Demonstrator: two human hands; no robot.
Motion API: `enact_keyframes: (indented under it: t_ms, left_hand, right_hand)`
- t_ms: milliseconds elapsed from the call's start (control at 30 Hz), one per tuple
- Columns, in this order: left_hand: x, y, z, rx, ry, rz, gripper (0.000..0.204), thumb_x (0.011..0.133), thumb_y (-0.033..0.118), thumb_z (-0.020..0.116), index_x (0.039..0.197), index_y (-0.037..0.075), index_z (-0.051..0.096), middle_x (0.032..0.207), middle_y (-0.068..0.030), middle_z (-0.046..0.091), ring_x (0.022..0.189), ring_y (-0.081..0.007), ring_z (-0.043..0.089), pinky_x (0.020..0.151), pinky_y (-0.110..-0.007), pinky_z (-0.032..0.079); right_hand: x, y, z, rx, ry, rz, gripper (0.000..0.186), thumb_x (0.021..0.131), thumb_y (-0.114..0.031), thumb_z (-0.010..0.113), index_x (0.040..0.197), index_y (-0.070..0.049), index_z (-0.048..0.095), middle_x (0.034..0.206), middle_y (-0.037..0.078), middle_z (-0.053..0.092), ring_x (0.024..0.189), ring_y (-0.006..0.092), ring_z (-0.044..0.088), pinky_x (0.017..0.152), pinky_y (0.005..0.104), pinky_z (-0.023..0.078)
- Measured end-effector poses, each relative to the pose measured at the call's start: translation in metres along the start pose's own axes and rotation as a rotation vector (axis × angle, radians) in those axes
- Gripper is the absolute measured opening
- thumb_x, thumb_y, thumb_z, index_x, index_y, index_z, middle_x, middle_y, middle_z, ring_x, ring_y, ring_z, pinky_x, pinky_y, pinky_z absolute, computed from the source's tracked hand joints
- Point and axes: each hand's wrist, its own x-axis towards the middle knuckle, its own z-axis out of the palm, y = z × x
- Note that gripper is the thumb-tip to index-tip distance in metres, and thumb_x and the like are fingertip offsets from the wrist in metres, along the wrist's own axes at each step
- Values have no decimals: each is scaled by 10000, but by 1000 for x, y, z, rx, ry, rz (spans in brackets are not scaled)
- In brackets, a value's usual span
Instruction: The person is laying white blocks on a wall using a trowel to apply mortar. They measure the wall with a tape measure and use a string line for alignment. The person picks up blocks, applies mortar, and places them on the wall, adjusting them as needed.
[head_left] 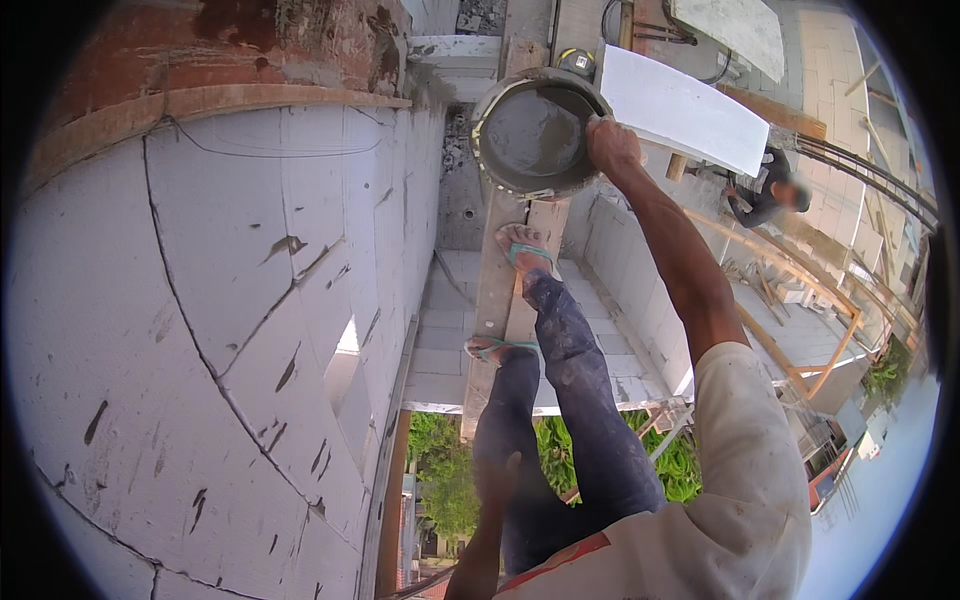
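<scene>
A round bucket (479,143) of wet grey mortar (533,133) stands on narrow wooden planks (493,265), beyond my feet. Its rim is crusted with dried mortar. My right arm is stretched out, and my right hand (612,147) is closed around the right side of this rim. Low in front of my thigh hangs my left hand (497,480), somewhat blurred, its fingers mostly out of sight. Nothing can be made out in it. Just behind the bucket sits a small yellow and black tape measure (576,62).
A white block wall (250,260) with grey mortar joints rises on my left. My feet, in teal flip-flops, stand on the planks, with greenery (445,480) far below. A white block (680,108) lies right of the bucket. Another person (770,190) is lower down at right.
</scene>
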Motion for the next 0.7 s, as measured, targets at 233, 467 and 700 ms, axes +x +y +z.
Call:
enact_keyframes:
  t_ms: [233, 467, 700]
  left_hand:
    - [-11, 8, 2, 19, -40, -62, 1299, 828, 831, 578, 1518, -184, 152, 1511, -439, 316, 1392, -567, 398, 1148, -583, 359]
    - [-13, 12, 4, 29, -15, -62, 1301, 817, 838, 584, 1503, -186, 169, 1457, -409, 388, 1341, -554, 460, 1100, -595, 400]
    - [1, -24, 20, -22, 97, 139, 1262, 843, 817, 576, 1500, -193, 199, 1469, -444, 377, 1343, -561, 458, 1117, -583, 386]
  right_hand:
    - [29, -24, 52, 5, -210, -200, 236, 897, -155, 610, 1056, -27, 729, 1070, 216, 740, 1018, 372, 732, 880, 455, 598]
    - [25, 8, 45, 161, -309, -322, 358, 819, -300, 668, 1053, -34, 720, 1013, 216, 740, 969, 414, 707, 891, 482, 573]
    - [-11, 43, 24, 376, -201, -345, 466, 809, -348, 727, 1166, -48, 713, 1060, 223, 738, 1009, 409, 701, 938, 477, 546]
